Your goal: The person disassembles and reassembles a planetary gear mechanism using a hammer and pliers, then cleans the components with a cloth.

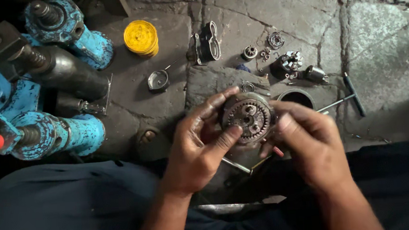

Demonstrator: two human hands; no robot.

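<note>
Both my hands hold a round metal gear assembly (pixel 249 116) with a toothed inner ring and small gears inside, above the stone floor. My left hand (pixel 198 144) grips its left rim, thumb pressed on the lower face. My right hand (pixel 307 139) clasps its right side, fingers curled behind it. A thin metal rod (pixel 237 166) lies just below my hands.
Blue-painted jacks (pixel 57 135) and a dark cylinder (pixel 69 74) crowd the left. A yellow round tin (pixel 140 37), a small open tin (pixel 158 80), a metal housing (pixel 207 43), loose gears and bearings (pixel 277 52), a ring (pixel 295 96) and a T-handle wrench (pixel 349 97) lie on the stone floor.
</note>
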